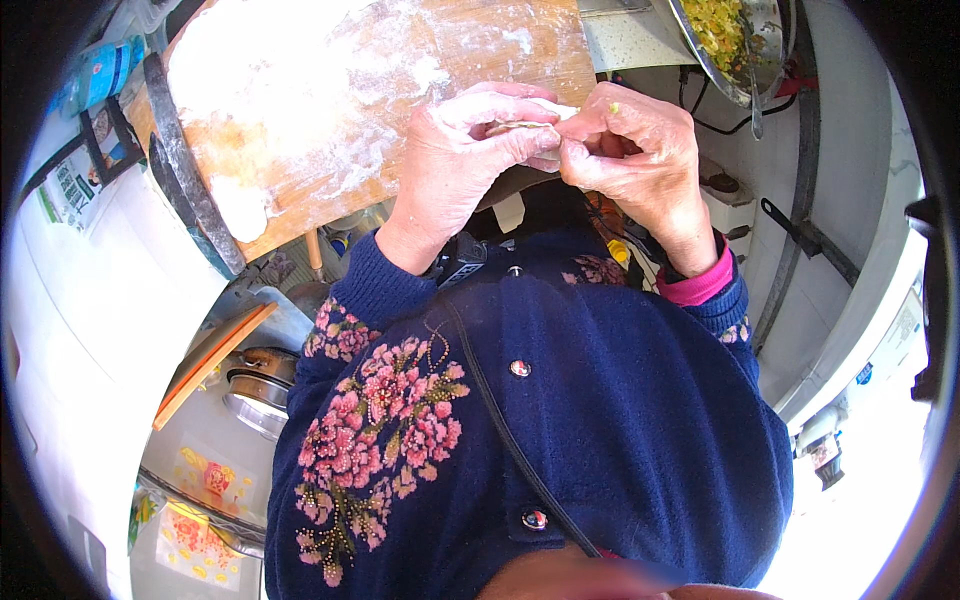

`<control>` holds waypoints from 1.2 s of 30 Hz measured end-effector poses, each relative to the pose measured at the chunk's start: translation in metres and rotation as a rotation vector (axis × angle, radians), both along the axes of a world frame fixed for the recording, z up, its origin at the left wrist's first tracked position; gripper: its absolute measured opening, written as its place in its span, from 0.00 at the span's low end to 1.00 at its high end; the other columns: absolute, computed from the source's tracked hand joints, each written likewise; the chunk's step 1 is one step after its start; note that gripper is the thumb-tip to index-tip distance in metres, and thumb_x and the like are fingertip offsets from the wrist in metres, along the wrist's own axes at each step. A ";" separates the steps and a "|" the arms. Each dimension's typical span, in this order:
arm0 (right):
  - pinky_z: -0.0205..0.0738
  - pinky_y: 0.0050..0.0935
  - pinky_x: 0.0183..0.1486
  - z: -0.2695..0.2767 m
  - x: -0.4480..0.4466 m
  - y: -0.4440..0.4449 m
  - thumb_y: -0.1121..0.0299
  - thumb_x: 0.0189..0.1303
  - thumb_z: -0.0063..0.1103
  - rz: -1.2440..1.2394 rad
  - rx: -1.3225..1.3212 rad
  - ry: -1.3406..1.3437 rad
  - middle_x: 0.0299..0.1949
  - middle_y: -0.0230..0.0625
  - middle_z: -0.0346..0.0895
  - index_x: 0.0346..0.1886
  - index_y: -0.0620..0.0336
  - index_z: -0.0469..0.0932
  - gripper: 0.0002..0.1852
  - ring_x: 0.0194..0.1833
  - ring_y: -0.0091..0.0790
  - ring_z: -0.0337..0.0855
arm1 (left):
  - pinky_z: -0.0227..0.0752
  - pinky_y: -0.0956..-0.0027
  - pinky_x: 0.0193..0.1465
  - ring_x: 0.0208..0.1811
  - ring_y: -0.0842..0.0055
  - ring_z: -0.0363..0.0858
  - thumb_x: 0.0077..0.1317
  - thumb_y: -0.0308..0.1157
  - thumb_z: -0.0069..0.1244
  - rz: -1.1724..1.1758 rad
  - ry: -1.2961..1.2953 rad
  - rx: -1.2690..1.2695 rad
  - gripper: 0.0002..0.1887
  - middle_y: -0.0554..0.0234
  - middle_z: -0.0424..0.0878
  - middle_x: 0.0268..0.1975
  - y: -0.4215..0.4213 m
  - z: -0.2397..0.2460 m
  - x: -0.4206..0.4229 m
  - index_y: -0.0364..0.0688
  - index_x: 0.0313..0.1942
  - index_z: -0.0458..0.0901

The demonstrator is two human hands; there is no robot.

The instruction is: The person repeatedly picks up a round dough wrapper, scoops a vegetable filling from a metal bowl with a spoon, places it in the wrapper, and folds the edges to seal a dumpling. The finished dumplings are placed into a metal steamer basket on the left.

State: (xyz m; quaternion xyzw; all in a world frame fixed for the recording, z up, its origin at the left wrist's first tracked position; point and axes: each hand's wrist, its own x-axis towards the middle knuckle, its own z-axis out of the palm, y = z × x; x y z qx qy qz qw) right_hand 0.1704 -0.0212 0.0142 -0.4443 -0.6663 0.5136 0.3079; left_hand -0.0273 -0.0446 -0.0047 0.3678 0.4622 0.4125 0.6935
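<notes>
My left hand (472,157) holds a small filled dough wrapper (546,156) between thumb and curled fingers, near the front edge of a floured wooden board (375,161). On its other side my right hand (637,150) pinches the wrapper's edge with thumb and forefinger; a bit of green filling sticks to a finger. A little filling shows in the fold, but most of the dough is hidden by the fingers. White flour covers much of the board, with a pale mass at the upper left that is too bright to make out.
A metal bowl (780,45) of chopped yellow-green filling (712,34) with a utensil in it stands at the upper right. Along the board's left edge lies a dark, floury metal strip (184,157). A blue-labelled package (105,71) is at the upper left.
</notes>
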 end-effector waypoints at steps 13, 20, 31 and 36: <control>0.66 0.38 0.70 0.005 -0.014 -0.005 0.46 0.76 0.34 -0.111 -1.016 0.904 0.60 0.42 0.77 0.71 0.67 0.65 0.35 0.60 0.39 0.79 | 0.78 0.75 0.56 0.50 0.76 0.85 0.58 0.17 0.61 -0.158 0.050 0.142 0.18 0.56 0.84 0.55 -0.001 0.031 -0.005 0.34 0.50 0.85; 0.77 0.40 0.61 0.022 -0.014 -0.025 0.52 0.80 0.34 -0.195 -1.061 0.996 0.61 0.43 0.76 0.66 0.62 0.69 0.26 0.63 0.39 0.78 | 0.78 0.71 0.57 0.54 0.74 0.85 0.57 0.19 0.60 -0.168 0.433 0.379 0.22 0.53 0.83 0.58 -0.012 0.056 -0.002 0.42 0.53 0.86; 0.81 0.43 0.53 0.021 -0.015 -0.030 0.47 0.79 0.38 0.018 -1.129 1.215 0.64 0.44 0.75 0.65 0.60 0.70 0.28 0.61 0.41 0.79 | 0.81 0.75 0.51 0.52 0.77 0.84 0.55 0.18 0.65 0.001 0.561 0.456 0.25 0.60 0.82 0.58 -0.033 0.084 -0.031 0.40 0.55 0.86; 0.83 0.42 0.49 0.028 -0.021 -0.034 0.51 0.79 0.36 -0.038 -1.129 1.118 0.64 0.44 0.75 0.65 0.61 0.70 0.26 0.60 0.40 0.79 | 0.81 0.75 0.46 0.45 0.77 0.87 0.56 0.21 0.66 -0.018 0.776 0.608 0.16 0.61 0.87 0.48 -0.044 0.081 -0.036 0.37 0.47 0.89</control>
